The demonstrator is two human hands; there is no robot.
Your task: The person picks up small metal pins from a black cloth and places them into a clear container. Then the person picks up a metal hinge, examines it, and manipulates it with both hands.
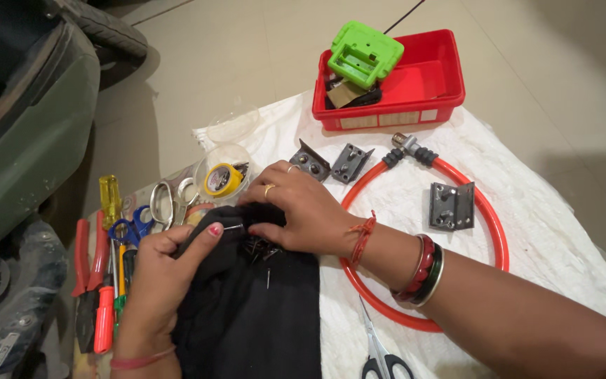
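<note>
While hands [247,231] pinch soft black cloth [254,309], thin nails [255,247]

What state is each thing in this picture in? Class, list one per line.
Black cloth: bunched, gripped by both hands.
Left hand: pinching a thin nail.
Right hand: pressing on the cloth.
Red plastic tray: open, holding a green plastic device.
Grey metal hinge: unfolded flat.
Orange hose ring: looped closed.

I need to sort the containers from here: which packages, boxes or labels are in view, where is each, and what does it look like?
Red plastic bin: top centre, rectangular, pale label strips on its front wall.
Green plastic device: sits in the bin's left end, squarish, bright green.
Clear round tub: above the left hand, holds a yellow tape measure.
Clear lid: just above the tub.
</note>
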